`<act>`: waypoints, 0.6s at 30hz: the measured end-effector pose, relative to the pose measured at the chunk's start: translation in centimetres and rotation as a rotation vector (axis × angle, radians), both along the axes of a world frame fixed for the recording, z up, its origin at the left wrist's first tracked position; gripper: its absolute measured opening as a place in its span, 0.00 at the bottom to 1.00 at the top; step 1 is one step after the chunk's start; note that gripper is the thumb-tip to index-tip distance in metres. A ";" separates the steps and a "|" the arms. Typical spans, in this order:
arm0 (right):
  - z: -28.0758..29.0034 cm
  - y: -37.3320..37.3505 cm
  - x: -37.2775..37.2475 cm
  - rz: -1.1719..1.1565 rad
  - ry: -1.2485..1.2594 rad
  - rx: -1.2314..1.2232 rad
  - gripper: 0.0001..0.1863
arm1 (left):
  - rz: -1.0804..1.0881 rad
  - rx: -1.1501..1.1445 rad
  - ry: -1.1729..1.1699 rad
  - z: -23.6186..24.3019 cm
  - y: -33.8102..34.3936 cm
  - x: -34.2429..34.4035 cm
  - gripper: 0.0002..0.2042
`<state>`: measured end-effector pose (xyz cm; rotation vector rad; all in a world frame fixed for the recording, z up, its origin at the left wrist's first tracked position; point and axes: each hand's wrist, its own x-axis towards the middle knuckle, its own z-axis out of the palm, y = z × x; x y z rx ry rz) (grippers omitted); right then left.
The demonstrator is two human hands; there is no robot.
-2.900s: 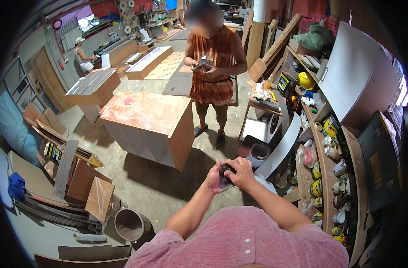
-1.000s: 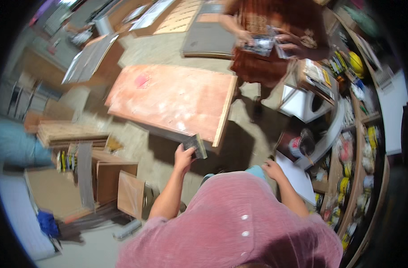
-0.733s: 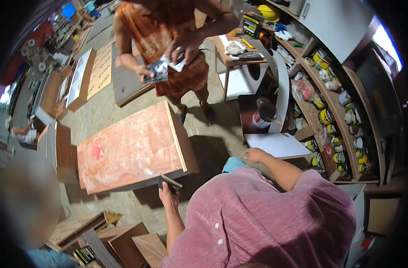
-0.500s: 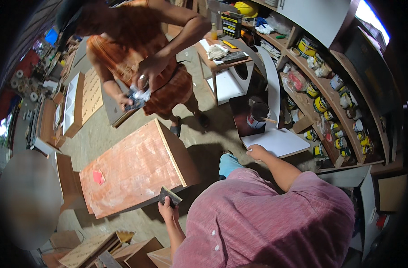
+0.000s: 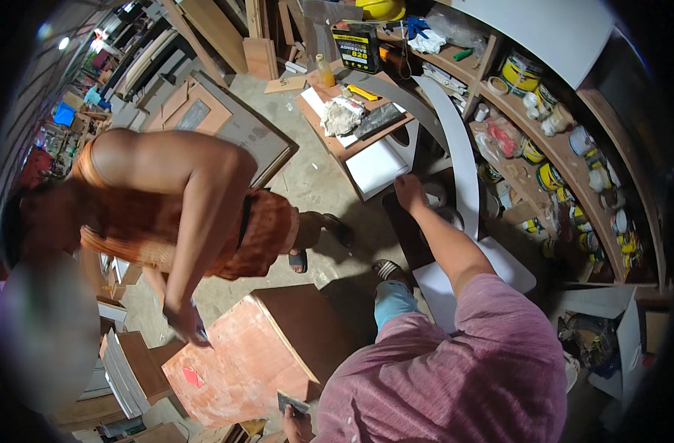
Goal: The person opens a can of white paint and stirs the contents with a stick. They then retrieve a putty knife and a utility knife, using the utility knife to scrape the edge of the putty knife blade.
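Observation:
My left hand (image 5: 296,421) grips a dark flat scraper (image 5: 293,402) beside the plywood box (image 5: 241,354), whose pale reddish top carries a small red patch (image 5: 192,376). My right hand (image 5: 409,190) reaches forward, fingers curled, above a dark board beside a metal can (image 5: 434,196), partly hidden by my forearm; what it grips is unclear. A co-worker in orange (image 5: 130,214) bends at my left, one hand (image 5: 182,314) low over the box with an object too hidden to name.
A small work table (image 5: 311,111) holds rags, a bottle and yellow tool. Curved shelves (image 5: 573,184) with cans line the right, beside a curved white strip (image 5: 466,177) and white boards (image 5: 455,295). Sheet boards (image 5: 263,148) lie behind the co-worker.
My right hand has moved forward and up toward the small table. My view has swung rightward. The co-worker has bent down over the box; my left hand still holds the scraper.

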<state>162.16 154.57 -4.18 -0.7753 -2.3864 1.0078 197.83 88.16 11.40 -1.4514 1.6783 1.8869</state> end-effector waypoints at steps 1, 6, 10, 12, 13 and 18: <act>-0.8 2.1 -3.4 0.009 0.042 0.030 0.15 | -0.016 -0.023 -0.075 0.5 0.8 -0.9 0.17; 1.6 9.3 -20.7 -0.069 -0.111 -0.050 0.18 | -0.003 -0.085 -0.211 1.2 4.1 -6.1 0.18; 4.8 11.6 -30.7 0.028 -0.338 0.079 0.20 | 0.060 -0.140 -0.298 2.7 6.2 -6.3 0.19; 4.7 13.2 -33.8 0.029 -0.357 0.168 0.22 | 0.064 -0.155 -0.330 3.0 6.4 -7.2 0.20; 4.5 13.8 -35.2 0.031 -0.389 0.204 0.22 | 0.071 -0.158 -0.343 3.1 6.5 -7.4 0.20; 3.7 14.7 -38.1 0.136 -0.621 0.237 0.21 | 0.122 -0.190 -0.387 4.5 7.6 -6.5 0.22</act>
